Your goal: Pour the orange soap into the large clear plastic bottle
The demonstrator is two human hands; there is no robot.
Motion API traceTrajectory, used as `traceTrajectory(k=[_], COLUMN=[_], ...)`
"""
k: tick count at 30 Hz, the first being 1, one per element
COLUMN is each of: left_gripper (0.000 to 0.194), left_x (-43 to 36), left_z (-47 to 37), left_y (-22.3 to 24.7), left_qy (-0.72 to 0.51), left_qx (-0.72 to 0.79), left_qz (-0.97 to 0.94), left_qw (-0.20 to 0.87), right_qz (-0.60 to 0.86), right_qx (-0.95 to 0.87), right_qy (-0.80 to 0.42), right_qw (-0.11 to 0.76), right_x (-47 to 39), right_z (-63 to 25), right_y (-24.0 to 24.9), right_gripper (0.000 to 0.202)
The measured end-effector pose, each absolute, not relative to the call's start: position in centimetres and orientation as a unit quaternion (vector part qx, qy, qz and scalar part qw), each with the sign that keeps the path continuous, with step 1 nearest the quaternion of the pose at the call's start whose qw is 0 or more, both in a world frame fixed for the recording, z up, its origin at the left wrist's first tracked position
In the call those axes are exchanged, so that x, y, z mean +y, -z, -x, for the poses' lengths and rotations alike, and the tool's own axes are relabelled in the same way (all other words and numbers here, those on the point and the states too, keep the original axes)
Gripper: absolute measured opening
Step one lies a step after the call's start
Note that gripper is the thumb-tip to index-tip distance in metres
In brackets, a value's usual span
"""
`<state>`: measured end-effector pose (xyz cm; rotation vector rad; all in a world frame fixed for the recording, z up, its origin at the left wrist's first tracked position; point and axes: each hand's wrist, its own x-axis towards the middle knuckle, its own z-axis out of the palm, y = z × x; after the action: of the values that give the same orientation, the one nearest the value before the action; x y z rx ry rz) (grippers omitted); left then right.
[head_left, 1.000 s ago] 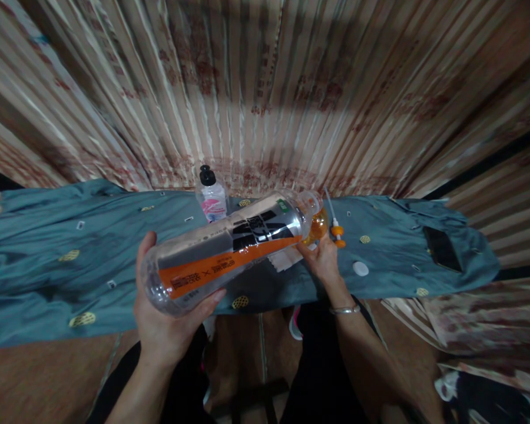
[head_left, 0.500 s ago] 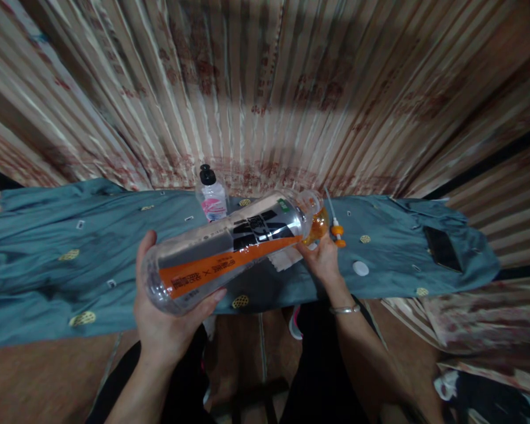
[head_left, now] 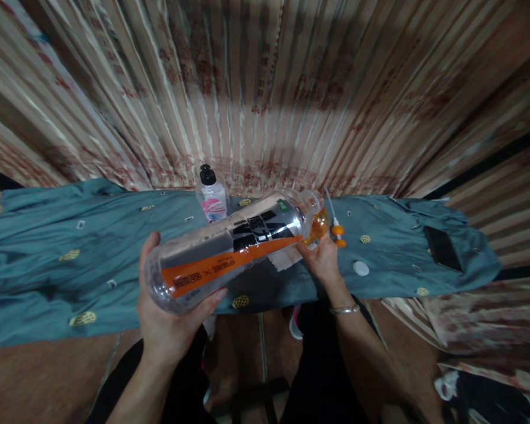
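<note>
A large clear plastic bottle [head_left: 229, 250] with an orange, black and silver label lies tilted across the middle, its neck to the right and lower than I can judge exactly. My left hand [head_left: 170, 321] is wrapped round its base end from below. At the neck end, my right hand [head_left: 321, 258] is closed round a small clear bottle [head_left: 320, 222] tinted orange inside. The big bottle's mouth is over the small bottle's top; whether they touch is hidden. An orange-and-white pump head [head_left: 337, 231] with a thin tube lies just right of the small bottle.
Behind the big bottle stands a bottle with a black cap and pink label [head_left: 212, 197]. A pale paper or cloth piece [head_left: 285, 259] lies under it. To the right are a white round cap [head_left: 360, 268] and a black phone [head_left: 443, 248] on the green cloth [head_left: 393, 235]. Pleated curtains hang behind.
Almost nothing differs. My left hand and the base end of the large bottle have shifted very slightly to the right; my right hand stays in place.
</note>
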<state>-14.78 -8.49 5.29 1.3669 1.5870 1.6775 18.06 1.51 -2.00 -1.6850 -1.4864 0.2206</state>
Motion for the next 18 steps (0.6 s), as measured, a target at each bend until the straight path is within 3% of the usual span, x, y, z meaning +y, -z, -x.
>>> traceTrajectory(k=[18], left_gripper=[0.132], left_x=[-8.5], left_z=[14.0], left_y=[-5.4], left_qy=[-0.628], left_qx=[0.588], left_qz=[-0.463], left_qw=[0.211], right_qz=[0.676], right_qx=[-0.588], right_qy=[-0.114], right_qw=[0.429], right_x=[1.2], right_z=[-17.6], right_y=[1.1], right_gripper=[0.071])
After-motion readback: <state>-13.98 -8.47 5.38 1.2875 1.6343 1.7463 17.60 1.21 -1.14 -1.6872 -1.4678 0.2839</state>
